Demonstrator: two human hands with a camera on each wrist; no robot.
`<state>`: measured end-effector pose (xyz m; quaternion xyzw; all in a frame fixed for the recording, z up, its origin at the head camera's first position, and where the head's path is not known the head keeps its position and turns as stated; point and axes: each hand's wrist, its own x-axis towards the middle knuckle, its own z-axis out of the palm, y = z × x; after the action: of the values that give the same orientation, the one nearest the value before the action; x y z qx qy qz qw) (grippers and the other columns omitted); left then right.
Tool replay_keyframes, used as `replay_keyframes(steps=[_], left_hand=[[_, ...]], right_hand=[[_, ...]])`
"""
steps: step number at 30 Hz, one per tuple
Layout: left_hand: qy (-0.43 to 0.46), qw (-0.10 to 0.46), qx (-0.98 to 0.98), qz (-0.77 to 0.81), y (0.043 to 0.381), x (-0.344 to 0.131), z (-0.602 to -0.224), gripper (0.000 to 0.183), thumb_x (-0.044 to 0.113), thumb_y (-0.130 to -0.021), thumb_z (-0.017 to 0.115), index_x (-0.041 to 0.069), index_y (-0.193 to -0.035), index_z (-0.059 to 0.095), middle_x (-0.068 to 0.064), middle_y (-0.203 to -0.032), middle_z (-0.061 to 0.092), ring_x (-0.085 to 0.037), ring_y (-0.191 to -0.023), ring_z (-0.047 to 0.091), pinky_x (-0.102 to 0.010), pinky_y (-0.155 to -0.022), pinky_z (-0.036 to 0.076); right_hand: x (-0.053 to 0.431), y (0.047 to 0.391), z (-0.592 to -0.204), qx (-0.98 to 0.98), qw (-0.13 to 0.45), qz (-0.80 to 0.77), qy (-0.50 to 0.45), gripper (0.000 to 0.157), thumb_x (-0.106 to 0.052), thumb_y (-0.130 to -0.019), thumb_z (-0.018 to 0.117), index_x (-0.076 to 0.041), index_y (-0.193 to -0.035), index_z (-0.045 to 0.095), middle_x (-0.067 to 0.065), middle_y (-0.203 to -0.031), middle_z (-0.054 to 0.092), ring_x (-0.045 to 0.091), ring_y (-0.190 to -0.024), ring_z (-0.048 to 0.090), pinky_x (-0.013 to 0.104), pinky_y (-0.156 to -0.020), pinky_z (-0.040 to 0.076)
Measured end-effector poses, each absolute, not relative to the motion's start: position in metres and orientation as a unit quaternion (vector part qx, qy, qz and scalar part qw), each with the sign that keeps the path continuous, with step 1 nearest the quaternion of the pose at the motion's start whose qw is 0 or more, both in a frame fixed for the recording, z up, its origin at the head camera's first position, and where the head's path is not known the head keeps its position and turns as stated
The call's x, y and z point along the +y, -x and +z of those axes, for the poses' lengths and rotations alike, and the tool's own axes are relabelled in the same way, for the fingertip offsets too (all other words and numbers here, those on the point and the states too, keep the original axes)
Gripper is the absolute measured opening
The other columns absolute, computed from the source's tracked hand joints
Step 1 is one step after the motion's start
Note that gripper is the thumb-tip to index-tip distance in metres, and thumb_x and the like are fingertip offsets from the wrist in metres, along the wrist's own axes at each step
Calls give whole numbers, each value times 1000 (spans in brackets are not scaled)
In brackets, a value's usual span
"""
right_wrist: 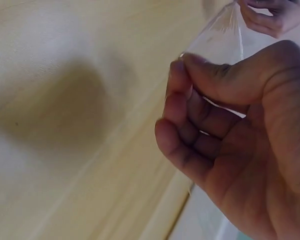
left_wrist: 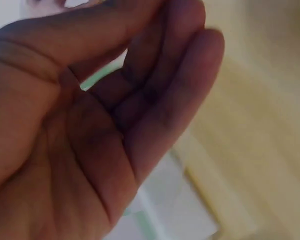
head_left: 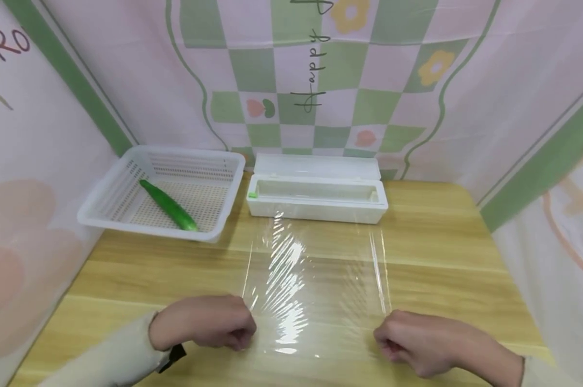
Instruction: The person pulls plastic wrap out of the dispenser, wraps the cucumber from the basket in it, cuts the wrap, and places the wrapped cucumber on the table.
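Note:
A clear sheet of plastic wrap [head_left: 320, 290] stretches from a white dispenser box [head_left: 318, 209] toward me, shiny and lightly wrinkled on its left half. My left hand [head_left: 214, 322] pinches its near left corner, fingers curled. At the near right corner my right hand [head_left: 419, 341] holds the film; in the right wrist view the thumb and index fingertips [right_wrist: 182, 62] pinch its edge. The film spans between both hands there. The dispenser's lid [head_left: 315, 166] stands raised at the back, and a small green cutter slider [head_left: 253, 195] sits at its left end.
A white plastic basket [head_left: 161, 232] stands at the back left with a green cucumber [head_left: 168, 204] lying in it. Beneath everything is a wood-grain table [head_left: 446, 258]. Printed curtains [head_left: 296, 70] enclose its back and sides.

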<state>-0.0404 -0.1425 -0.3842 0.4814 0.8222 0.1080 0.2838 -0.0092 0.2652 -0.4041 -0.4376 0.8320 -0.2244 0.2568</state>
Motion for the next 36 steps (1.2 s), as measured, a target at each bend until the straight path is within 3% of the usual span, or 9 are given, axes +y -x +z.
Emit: replay_keyframes(steps=[4,8,14,19,26,36], left_hand=[[-461,284,836,94,39,-137,-405,36,-1,-83,77,19,-65,54,16,-59,41,3,-52,36,-10,-49,33],[-452,275,843,103,39,-133,-420,29,1,-85,76,19,-70,59,15,-60,46,3,-53,39,-11,-49,35],[-428,243,861,130,41,-130,-433,25,10,-96,70,17,-74,63,14,-60,47,3,-51,39,-11,-48,37],[-409,224,876,124,41,-131,-437,26,7,-87,76,16,-70,59,13,-58,45,1,-51,37,-12,-47,35],[-397,218,884,114,38,-133,-437,28,5,-70,84,17,-70,58,14,-60,48,-1,-53,41,-15,-50,38],[-380,222,894,89,31,-133,-436,30,11,-66,88,19,-71,59,14,-60,50,-2,-53,44,-17,-49,39]], right_hand=[[261,12,-416,836,276,-207,426,39,20,-74,58,-18,-72,54,-22,-67,33,-10,-56,27,10,-46,29],[258,12,-427,843,259,-180,435,38,19,-70,58,-19,-70,53,-23,-67,32,-10,-57,28,9,-47,29],[255,11,-435,856,265,-160,414,37,11,-78,66,-23,-71,53,-23,-66,38,-10,-55,33,10,-47,34],[254,10,-439,863,239,-155,416,34,4,-82,67,-25,-71,54,-23,-65,41,-10,-55,37,9,-48,37],[254,9,-443,867,205,-154,428,32,-4,-85,72,-26,-70,56,-24,-64,43,-12,-54,37,6,-47,33],[248,4,-437,879,197,-112,419,35,-3,-78,77,-24,-61,55,-22,-56,40,-8,-51,32,9,-45,28]])
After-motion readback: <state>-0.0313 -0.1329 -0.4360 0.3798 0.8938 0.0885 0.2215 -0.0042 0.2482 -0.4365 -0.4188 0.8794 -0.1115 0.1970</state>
